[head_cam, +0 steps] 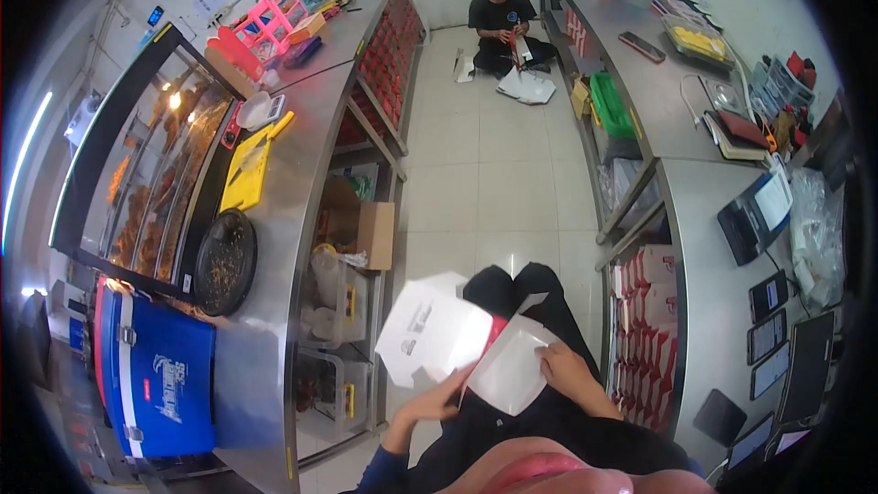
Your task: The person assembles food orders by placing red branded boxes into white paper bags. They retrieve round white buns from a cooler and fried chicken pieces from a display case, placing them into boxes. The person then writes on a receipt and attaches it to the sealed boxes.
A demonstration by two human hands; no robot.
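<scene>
A white cardboard food box with red outer parts lies over my lap, its wide printed lid flap (pixel 432 333) spread out to the left. My left hand (pixel 435 398) holds the box near the fold between lid and tray, with some fingers hidden behind the board. The right side wall of the white box tray (pixel 514 367) is pinched by my right hand (pixel 566 370), thumb on the inner face. A small side flap (pixel 534 303) sticks up at the tray's far edge. The inside of the tray shows bare white board.
Steel counters flank me: the left (pixel 274 247) bears a heated display case (pixel 151 178), black round tray (pixel 225 262) and blue cooler (pixel 164 377); the right (pixel 699 206) bears phones. Folded red-white boxes (pixel 645 336) fill a shelf below. Ahead, a seated person (pixel 504 27) handles cardboard.
</scene>
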